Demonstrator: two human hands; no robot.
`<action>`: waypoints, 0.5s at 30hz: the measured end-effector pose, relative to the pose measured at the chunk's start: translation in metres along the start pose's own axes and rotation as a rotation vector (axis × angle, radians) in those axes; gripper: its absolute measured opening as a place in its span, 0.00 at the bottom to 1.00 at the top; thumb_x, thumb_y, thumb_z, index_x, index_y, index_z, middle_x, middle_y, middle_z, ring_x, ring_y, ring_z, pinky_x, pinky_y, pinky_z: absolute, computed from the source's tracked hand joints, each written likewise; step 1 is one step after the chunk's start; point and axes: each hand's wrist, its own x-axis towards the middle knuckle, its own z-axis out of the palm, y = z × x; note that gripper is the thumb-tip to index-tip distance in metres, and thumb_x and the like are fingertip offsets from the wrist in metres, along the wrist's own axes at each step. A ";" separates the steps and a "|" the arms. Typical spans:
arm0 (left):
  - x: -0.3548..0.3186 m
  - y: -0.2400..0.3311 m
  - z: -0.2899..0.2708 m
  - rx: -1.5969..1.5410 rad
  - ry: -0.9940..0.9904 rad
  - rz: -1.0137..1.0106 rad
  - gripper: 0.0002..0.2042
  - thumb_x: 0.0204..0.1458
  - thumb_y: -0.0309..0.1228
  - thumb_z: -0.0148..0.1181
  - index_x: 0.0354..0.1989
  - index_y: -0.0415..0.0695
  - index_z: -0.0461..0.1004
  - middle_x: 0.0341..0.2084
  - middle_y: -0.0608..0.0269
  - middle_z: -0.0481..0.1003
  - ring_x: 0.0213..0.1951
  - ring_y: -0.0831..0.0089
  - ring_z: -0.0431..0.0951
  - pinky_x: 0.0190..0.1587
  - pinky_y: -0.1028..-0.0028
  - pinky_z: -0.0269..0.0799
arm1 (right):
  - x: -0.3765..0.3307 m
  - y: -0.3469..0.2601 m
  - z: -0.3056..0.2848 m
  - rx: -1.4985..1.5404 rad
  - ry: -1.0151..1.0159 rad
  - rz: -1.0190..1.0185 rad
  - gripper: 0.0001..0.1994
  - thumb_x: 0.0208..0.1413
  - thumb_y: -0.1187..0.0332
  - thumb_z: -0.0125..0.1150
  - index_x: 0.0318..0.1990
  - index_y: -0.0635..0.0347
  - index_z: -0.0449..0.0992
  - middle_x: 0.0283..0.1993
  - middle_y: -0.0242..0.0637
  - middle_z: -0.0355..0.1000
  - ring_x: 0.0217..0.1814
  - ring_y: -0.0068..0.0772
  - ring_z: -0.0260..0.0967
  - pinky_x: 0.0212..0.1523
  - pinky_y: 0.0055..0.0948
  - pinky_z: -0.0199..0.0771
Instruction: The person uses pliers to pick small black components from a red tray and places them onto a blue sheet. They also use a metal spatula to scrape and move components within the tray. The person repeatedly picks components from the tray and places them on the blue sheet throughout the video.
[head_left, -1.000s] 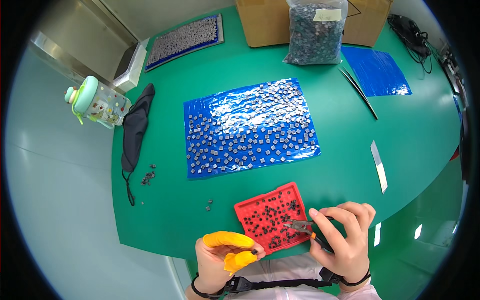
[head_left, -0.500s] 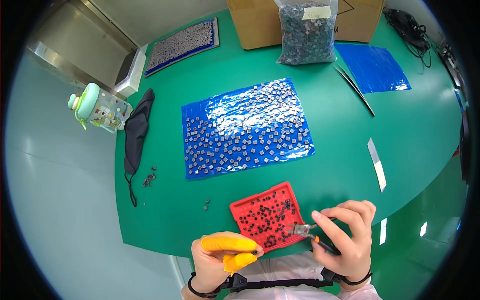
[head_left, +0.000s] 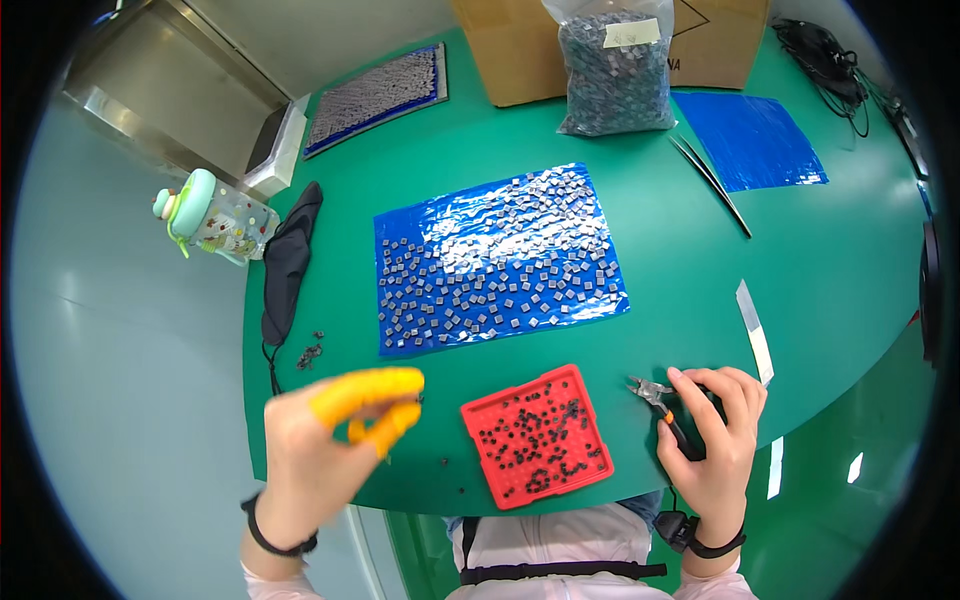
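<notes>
My left hand [head_left: 325, 440], with yellow covers on its thumb and finger, is held over the table left of the red tray [head_left: 478, 445]. Its fingertips are nearly together in a pinch; a small dark speck shows at them, too small to name. In my right hand [head_left: 715, 430] is a pair of side cutters [head_left: 655, 393] with black and orange handles, jaws slightly apart, just right of the tray. Many tiny black parts [head_left: 540, 440] lie scattered in the tray. A couple of loose dark bits [head_left: 445, 461] rest on the green table beside it.
Beyond the tray, a blue sheet [head_left: 400, 222] carries many small grey square pieces. Tweezers [head_left: 712, 187], a blade [head_left: 755, 335] and another blue sheet [head_left: 755, 140] lie right. A filled bag [head_left: 617, 85] and carton [head_left: 510, 60] stand behind; a bottle [head_left: 225, 225] and dark pouch [head_left: 290, 265] are left.
My left hand has moved left and away from the tray's near edge. The right hand has drawn the side cutters off the tray, to the right and farther out.
</notes>
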 end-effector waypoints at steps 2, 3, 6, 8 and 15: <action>0.027 0.000 -0.002 0.132 -0.008 0.091 0.11 0.41 0.20 0.69 0.36 0.44 0.80 0.27 0.60 0.81 0.27 0.71 0.81 0.28 0.76 0.75 | 0.001 0.000 0.001 0.008 0.019 -0.008 0.25 0.34 0.74 0.66 0.47 0.55 0.78 0.45 0.33 0.71 0.47 0.40 0.64 0.51 0.43 0.58; 0.041 -0.005 0.002 0.145 0.010 0.118 0.10 0.41 0.20 0.68 0.34 0.43 0.80 0.27 0.60 0.81 0.27 0.72 0.82 0.28 0.77 0.74 | 0.000 0.001 0.002 0.009 0.026 -0.010 0.25 0.34 0.74 0.66 0.47 0.55 0.78 0.45 0.33 0.71 0.47 0.40 0.64 0.51 0.43 0.58; 0.076 -0.016 0.007 0.171 -0.007 0.159 0.08 0.43 0.21 0.67 0.33 0.40 0.78 0.27 0.57 0.81 0.30 0.68 0.83 0.32 0.75 0.76 | 0.001 0.000 0.000 0.027 0.028 -0.029 0.24 0.35 0.73 0.66 0.47 0.55 0.78 0.45 0.33 0.71 0.47 0.39 0.64 0.51 0.43 0.58; 0.101 -0.023 0.017 0.231 -0.027 0.225 0.09 0.43 0.21 0.67 0.33 0.39 0.77 0.28 0.55 0.81 0.31 0.65 0.83 0.34 0.73 0.77 | 0.001 0.001 0.001 0.028 0.029 -0.032 0.24 0.35 0.73 0.66 0.47 0.55 0.78 0.45 0.33 0.71 0.46 0.39 0.64 0.51 0.43 0.58; 0.135 -0.048 0.052 0.500 -0.007 0.327 0.07 0.43 0.20 0.63 0.33 0.38 0.77 0.27 0.49 0.79 0.33 0.57 0.81 0.36 0.68 0.76 | 0.001 0.004 0.001 0.025 0.037 -0.039 0.23 0.35 0.72 0.67 0.46 0.55 0.79 0.45 0.33 0.71 0.47 0.38 0.65 0.50 0.43 0.58</action>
